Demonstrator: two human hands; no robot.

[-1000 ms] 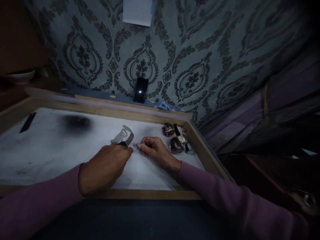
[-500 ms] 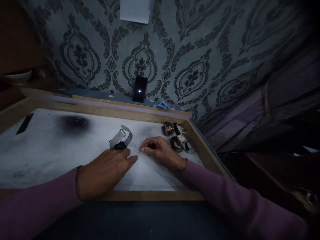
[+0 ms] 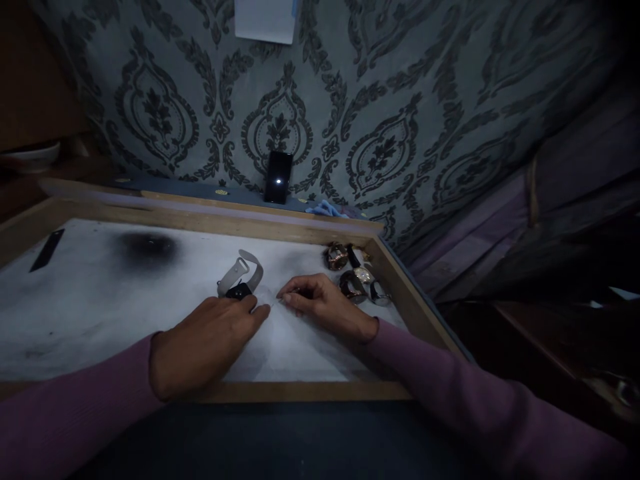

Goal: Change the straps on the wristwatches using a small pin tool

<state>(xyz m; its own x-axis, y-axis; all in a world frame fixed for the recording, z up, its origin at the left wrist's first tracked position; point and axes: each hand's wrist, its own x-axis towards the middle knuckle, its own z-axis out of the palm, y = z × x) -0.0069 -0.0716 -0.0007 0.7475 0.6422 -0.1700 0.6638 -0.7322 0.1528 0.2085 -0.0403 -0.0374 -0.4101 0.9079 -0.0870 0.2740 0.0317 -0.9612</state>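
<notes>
A smartwatch [image 3: 239, 291] with a grey strap [image 3: 234, 273] lies on the white board, its dark case low and both strap ends curling upward. My left hand [image 3: 207, 340] rests at the near side of the case, fingers bent against it and partly hidden, the thumb pointing right. Just right of it, my right hand [image 3: 320, 303] pinches with thumb and index finger. A thin, faint, shiny sliver shows between the two hands, too small and dim to name. My right hand's other fingers curl in.
A wooden frame [image 3: 305, 391] borders the white board [image 3: 125, 313]. Several wristwatches [image 3: 353, 287] cluster at its right end. A dark flat strip [image 3: 47, 250] lies far left. A phone [image 3: 278, 177] leans on the patterned wall behind, left of a blue cloth [image 3: 326, 209].
The view has shifted slightly. My left thumb has moved a little up and left, staying close to the right fingertips. The right hand keeps its pinch, and the smartwatch stays in place.
</notes>
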